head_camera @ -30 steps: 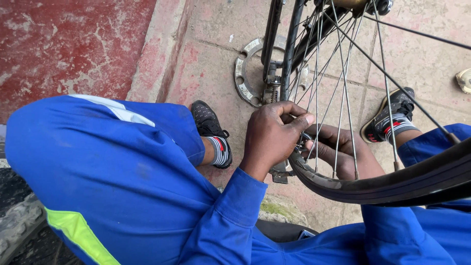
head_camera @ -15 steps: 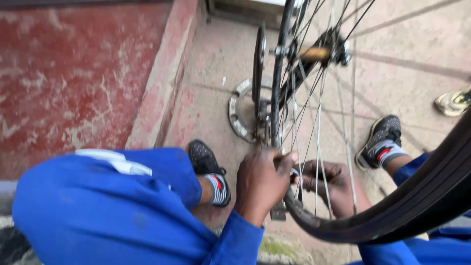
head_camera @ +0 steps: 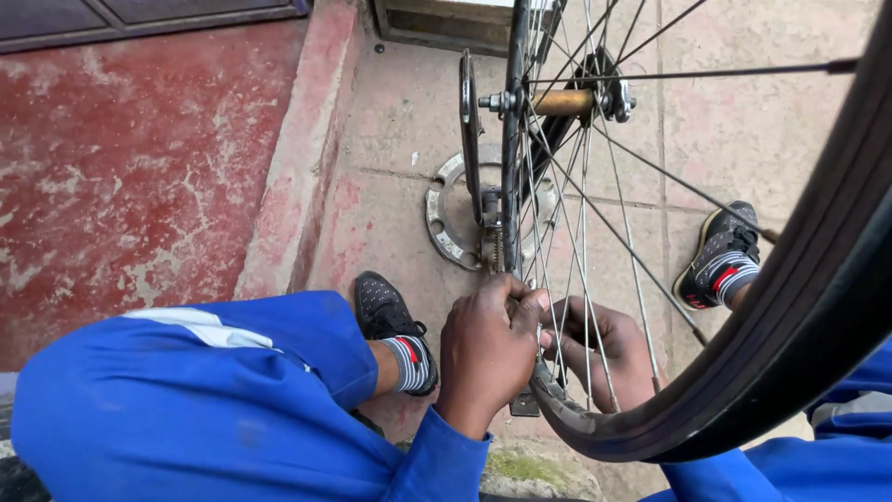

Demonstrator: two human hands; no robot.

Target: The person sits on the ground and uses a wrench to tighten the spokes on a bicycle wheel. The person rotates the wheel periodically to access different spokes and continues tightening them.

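under you is a paved floor (head_camera: 390, 204) of pinkish concrete slabs with thin joints. to your left a raised red step (head_camera: 139, 186) with worn, peeling paint runs along it. on the floor lies a round metal ring (head_camera: 444, 223) with holes, flat, near the step. your two black shoes (head_camera: 383, 307) stand on the slabs, well apart. a little green moss (head_camera: 520, 465) grows at the near edge.

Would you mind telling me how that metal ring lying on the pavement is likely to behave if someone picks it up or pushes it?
The metal ring looks stiff and probably heavy for its size. Lying flat on the pavement, it would likely scrape rather than roll. Its holes should give fingers some hold.
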